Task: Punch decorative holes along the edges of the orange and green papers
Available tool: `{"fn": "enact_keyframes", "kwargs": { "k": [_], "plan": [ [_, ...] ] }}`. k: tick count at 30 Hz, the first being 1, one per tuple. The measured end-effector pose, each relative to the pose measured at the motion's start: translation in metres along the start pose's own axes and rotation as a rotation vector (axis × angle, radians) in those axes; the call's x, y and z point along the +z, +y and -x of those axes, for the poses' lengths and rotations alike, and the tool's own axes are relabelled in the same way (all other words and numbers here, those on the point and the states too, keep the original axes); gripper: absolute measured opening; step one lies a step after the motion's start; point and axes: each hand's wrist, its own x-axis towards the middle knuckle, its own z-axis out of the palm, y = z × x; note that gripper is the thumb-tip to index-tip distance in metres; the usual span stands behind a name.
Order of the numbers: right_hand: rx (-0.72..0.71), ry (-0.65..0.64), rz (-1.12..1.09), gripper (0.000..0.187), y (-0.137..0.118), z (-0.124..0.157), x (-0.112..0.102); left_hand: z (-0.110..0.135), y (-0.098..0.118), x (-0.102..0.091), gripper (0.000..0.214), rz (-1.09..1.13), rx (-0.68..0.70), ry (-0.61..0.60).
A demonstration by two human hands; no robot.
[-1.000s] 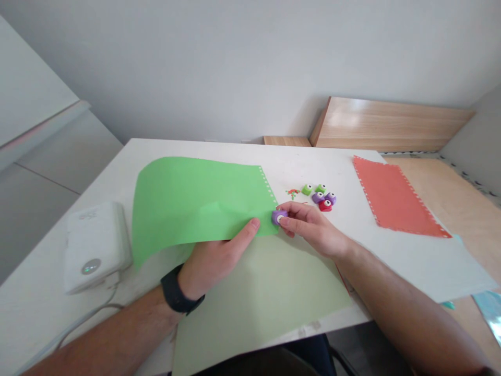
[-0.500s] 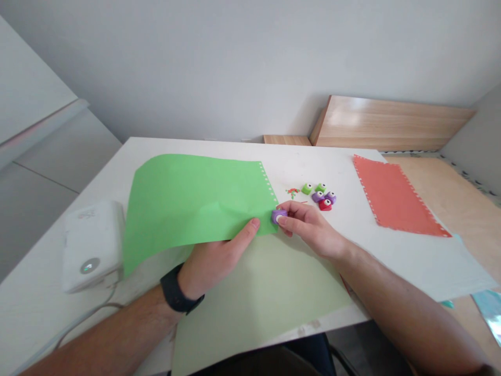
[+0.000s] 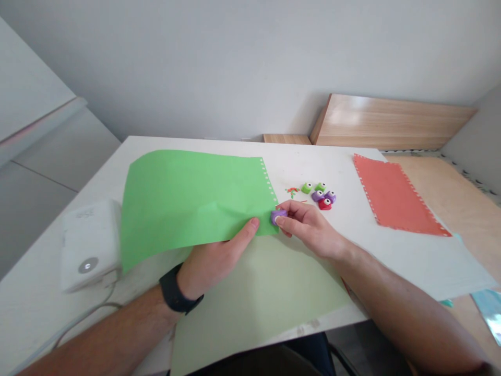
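Note:
A sheet of green paper (image 3: 188, 198) is held up off the table, with a row of punched notches along its right edge. My left hand (image 3: 219, 261) grips its near edge, thumb on top and the other fingers hidden underneath. A small purple craft punch (image 3: 277, 215) with a white button sits on the right edge of the sheet, near its lower corner. My right hand (image 3: 307, 227) is closed round this punch, thumb at the button. Several more punches, among them a red punch (image 3: 324, 203) and a green punch (image 3: 306, 188), stand behind my right hand.
Small red and green paper bits (image 3: 292, 191) lie beside the punches. Orange-red paper (image 3: 399, 198) with notched edges rests at the right. A pale green sheet (image 3: 258, 292) lies before me. A white box-shaped device (image 3: 92, 245) with cables stands at the left.
The green paper has shifted very slightly, its far edge a little higher. Both hands keep their hold, and the purple punch stays at the right edge.

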Motion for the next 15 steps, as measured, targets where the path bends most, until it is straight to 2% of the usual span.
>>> {"fn": "enact_keyframes", "kwargs": {
  "k": [8, 15],
  "plan": [
    [0.029, -0.002, -0.029, 0.033, 0.005, 0.000, -0.001, -0.001, 0.002, 0.000, 0.034, 0.002, -0.015, 0.025],
    [0.018, -0.040, -0.062, 0.029, 0.014, 0.001, -0.007, -0.001, 0.003, -0.001, 0.036, -0.001, -0.032, 0.035]
  ]
}}
